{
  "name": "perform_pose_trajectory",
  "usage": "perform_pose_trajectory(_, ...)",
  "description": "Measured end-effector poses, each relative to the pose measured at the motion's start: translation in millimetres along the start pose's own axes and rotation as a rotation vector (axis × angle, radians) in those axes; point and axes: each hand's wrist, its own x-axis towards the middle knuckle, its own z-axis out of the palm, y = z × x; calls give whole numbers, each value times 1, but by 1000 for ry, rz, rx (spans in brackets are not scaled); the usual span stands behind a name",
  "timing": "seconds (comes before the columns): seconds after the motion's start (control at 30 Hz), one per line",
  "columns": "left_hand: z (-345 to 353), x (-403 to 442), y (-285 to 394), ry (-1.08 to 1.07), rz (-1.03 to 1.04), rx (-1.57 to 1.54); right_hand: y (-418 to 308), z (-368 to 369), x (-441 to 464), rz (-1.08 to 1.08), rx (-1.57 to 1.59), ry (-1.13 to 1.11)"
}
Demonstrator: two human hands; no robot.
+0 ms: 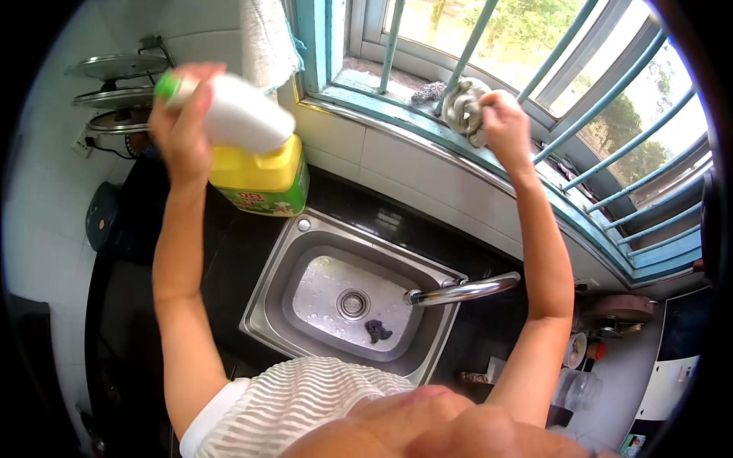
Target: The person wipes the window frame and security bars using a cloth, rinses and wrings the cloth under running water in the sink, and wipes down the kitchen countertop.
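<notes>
My left hand (183,133) is wrapped round a white bottle (248,113) with a green cap, tilted and smeared by motion. It is raised in front of a yellow jug (259,182) with a green label, which stands behind the sink's left corner. My right hand (506,131) is closed on a crumpled grey cloth (463,111) at the window bars. Beside the cloth, a grey scouring pad (429,93) lies on the sill. Below and between my arms is a wet steel sink (279,263); a small dark scrap (377,330) lies in its basin.
A chrome faucet (473,290) reaches over the sink's right side. Blue window bars (569,46) run along the back right. A white towel (267,46) hangs at the window's left. Pot lids (114,98) sit on a rack at the far left, and jars (576,389) stand at right.
</notes>
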Motion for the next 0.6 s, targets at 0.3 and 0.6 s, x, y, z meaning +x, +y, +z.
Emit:
perform_pose_trajectory(0.3,-155,-162,-13,155,-501,466,-83,-12,22,452,946,-55)
perform_pose_trajectory(0.6,-210,-226,-40,328,-655,481,-3,142,147,657,940,-10)
